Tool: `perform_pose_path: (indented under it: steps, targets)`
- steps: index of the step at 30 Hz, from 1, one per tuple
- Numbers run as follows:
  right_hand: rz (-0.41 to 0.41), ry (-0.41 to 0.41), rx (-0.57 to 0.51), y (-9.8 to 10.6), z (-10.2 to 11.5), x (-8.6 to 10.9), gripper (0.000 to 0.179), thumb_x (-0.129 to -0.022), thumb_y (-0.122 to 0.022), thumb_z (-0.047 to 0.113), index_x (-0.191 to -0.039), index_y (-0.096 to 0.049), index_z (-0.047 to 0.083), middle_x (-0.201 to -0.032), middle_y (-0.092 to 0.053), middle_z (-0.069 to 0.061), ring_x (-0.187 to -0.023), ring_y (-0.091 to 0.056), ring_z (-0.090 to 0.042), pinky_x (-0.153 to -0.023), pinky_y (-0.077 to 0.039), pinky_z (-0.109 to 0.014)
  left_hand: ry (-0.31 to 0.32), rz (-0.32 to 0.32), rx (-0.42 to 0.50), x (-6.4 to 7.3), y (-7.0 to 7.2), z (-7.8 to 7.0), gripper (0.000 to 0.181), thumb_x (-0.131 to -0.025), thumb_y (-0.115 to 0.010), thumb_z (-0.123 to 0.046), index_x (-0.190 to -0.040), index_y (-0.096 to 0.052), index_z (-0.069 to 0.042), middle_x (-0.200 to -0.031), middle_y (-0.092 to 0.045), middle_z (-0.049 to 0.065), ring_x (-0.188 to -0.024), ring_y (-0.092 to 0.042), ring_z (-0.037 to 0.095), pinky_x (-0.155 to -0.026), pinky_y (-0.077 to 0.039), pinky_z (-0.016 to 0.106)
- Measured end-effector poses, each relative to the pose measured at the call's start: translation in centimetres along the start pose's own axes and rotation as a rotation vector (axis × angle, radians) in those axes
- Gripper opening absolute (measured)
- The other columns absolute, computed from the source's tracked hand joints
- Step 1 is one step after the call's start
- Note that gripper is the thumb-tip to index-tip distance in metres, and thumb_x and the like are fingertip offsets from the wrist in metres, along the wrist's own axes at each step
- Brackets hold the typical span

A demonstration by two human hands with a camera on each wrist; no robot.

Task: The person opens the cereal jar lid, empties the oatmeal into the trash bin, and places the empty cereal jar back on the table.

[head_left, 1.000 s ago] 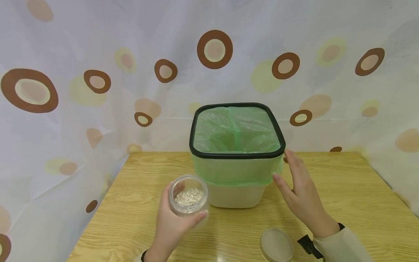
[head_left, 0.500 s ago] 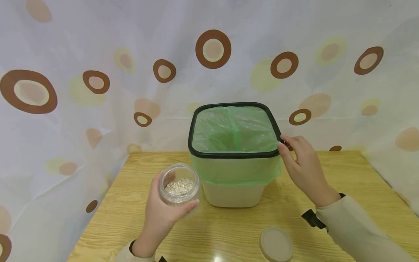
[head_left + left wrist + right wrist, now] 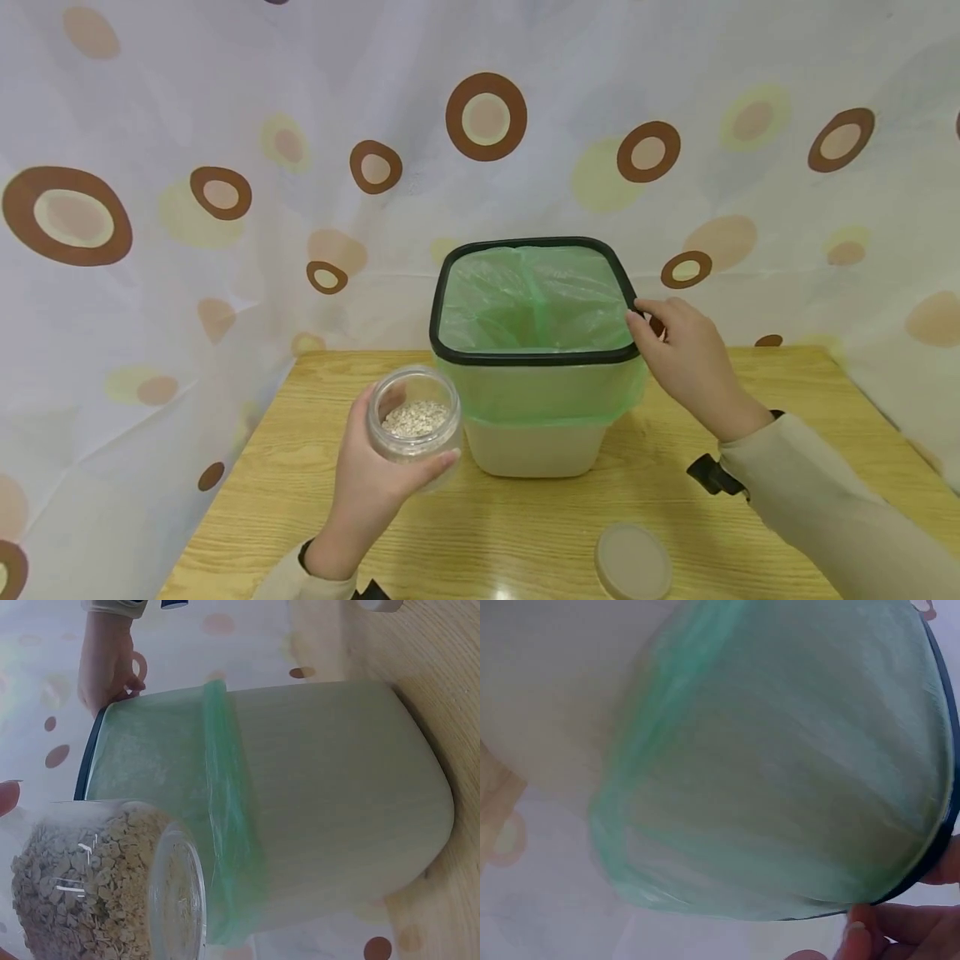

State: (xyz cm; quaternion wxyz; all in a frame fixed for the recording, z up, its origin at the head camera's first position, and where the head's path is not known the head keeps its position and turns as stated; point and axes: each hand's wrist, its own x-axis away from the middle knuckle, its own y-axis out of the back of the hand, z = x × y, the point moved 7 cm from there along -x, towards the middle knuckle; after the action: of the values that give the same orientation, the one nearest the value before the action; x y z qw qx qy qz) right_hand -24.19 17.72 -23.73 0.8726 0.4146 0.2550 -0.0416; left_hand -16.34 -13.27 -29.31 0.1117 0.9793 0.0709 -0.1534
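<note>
A clear open jar (image 3: 420,446) partly filled with oat flakes (image 3: 415,419) is in my left hand (image 3: 369,485), fingers and thumb wrapped around it. It stands just in front and left of a pale trash can (image 3: 534,450). A green trash bag (image 3: 543,392) lines the can and folds down over its outside, under a black rim (image 3: 536,359). With fingertips and thumb my right hand (image 3: 692,367) pinches the rim at its right side. In the left wrist view the oats (image 3: 90,885) show through the jar wall. Fingers (image 3: 859,937) meet the rim in the right wrist view.
A round beige lid (image 3: 633,562) lies on the wooden table (image 3: 300,433) near its front, right of the middle. Behind and beside the table hangs a white curtain (image 3: 540,192) with brown and yellow dots.
My right hand has risen from beside the can's right side to its rim and pinches it. The left hand has shifted slightly left and away from me with the jar. The lid stays put.
</note>
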Motion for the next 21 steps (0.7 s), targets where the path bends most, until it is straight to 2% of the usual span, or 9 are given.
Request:
perform_pose_path:
  steps: [5,8,10,11,14,15,17,18,21]
  targets:
    - [0.120,-0.027,0.073,0.0,0.3,-1.0,0.039,-0.102,-0.048,0.018,-0.121,-0.058,-0.014,-0.075,-0.052,-0.012,-0.062,-0.044,-0.023,-0.059,-0.035,-0.038,-0.004,-0.002,-0.016,0.1,0.0,0.0,0.091,-0.063,-0.091,-0.008,-0.138,-0.039,0.001,-0.132,-0.050,0.017,-0.122,-0.047,0.030,-0.097,-0.043,0.049]
    - [0.194,-0.056,0.085,-0.3,0.1,-1.9,0.035,-0.102,-0.047,0.020,-0.115,-0.060,-0.010,-0.067,-0.050,-0.008,-0.056,-0.042,-0.021,-0.055,-0.034,-0.036,-0.006,-0.008,-0.040,0.2,0.1,0.0,0.092,-0.062,-0.092,-0.008,-0.138,-0.040,0.001,-0.131,-0.052,0.016,-0.121,-0.048,0.029,-0.098,-0.042,0.049]
    - [0.232,-0.078,0.092,-0.5,0.0,-2.5,0.029,-0.102,-0.046,0.019,-0.104,-0.061,-0.006,-0.064,-0.047,-0.007,-0.053,-0.041,-0.020,-0.053,-0.033,-0.035,-0.008,-0.009,-0.055,0.2,0.3,-0.1,0.092,-0.062,-0.092,-0.008,-0.138,-0.040,0.001,-0.130,-0.052,0.016,-0.120,-0.048,0.029,-0.098,-0.041,0.049]
    - [0.249,-0.088,0.097,-0.6,-0.1,-2.7,0.028,-0.102,-0.046,0.018,-0.103,-0.060,-0.006,-0.064,-0.048,-0.008,-0.053,-0.041,-0.019,-0.053,-0.033,-0.034,-0.009,-0.011,-0.062,0.2,0.3,-0.1,0.092,-0.061,-0.092,-0.009,-0.137,-0.040,0.001,-0.129,-0.053,0.016,-0.120,-0.049,0.029,-0.098,-0.041,0.048]
    - [0.305,-0.128,0.128,-0.8,-0.4,-3.5,0.033,-0.101,-0.043,0.014,-0.117,-0.057,-0.010,-0.072,-0.054,-0.014,-0.053,-0.042,-0.018,-0.053,-0.035,-0.034,-0.021,-0.011,-0.071,0.1,0.5,-0.2,0.092,-0.061,-0.092,-0.009,-0.137,-0.041,0.001,-0.129,-0.053,0.017,-0.120,-0.049,0.029,-0.098,-0.041,0.048]
    - [0.324,-0.139,0.144,-0.9,-0.4,-3.8,0.032,-0.101,-0.041,0.013,-0.116,-0.056,-0.011,-0.074,-0.054,-0.016,-0.053,-0.042,-0.019,-0.053,-0.035,-0.034,-0.023,-0.010,-0.073,0.0,0.5,-0.3,0.093,-0.061,-0.092,-0.009,-0.137,-0.041,0.001,-0.130,-0.053,0.017,-0.119,-0.049,0.030,-0.098,-0.042,0.048]
    - [0.363,-0.160,0.174,-1.2,-0.4,-4.4,0.041,-0.100,-0.037,0.012,-0.131,-0.047,-0.015,-0.083,-0.056,-0.019,-0.055,-0.043,-0.019,-0.054,-0.036,-0.035,-0.026,-0.008,-0.073,-0.1,0.6,-0.3,0.093,-0.061,-0.092,-0.010,-0.138,-0.041,0.001,-0.130,-0.052,0.017,-0.120,-0.049,0.030,-0.097,-0.042,0.048]
    - [0.379,-0.172,0.193,-1.3,-0.5,-4.7,0.040,-0.100,-0.035,0.010,-0.128,-0.049,-0.014,-0.082,-0.054,-0.019,-0.055,-0.042,-0.020,-0.055,-0.036,-0.036,-0.026,-0.006,-0.071,-0.1,0.6,-0.4,0.093,-0.061,-0.092,-0.010,-0.138,-0.040,0.000,-0.131,-0.052,0.017,-0.120,-0.049,0.030,-0.097,-0.043,0.048]
    - [0.415,-0.193,0.232,-1.8,-0.5,-5.5,0.029,-0.095,-0.031,0.005,-0.104,-0.054,-0.011,-0.073,-0.046,-0.014,-0.055,-0.037,-0.021,-0.053,-0.034,-0.035,-0.026,0.001,-0.067,-0.3,0.6,-0.4,0.092,-0.062,-0.092,-0.009,-0.138,-0.040,0.000,-0.131,-0.052,0.017,-0.121,-0.049,0.030,-0.096,-0.043,0.048]
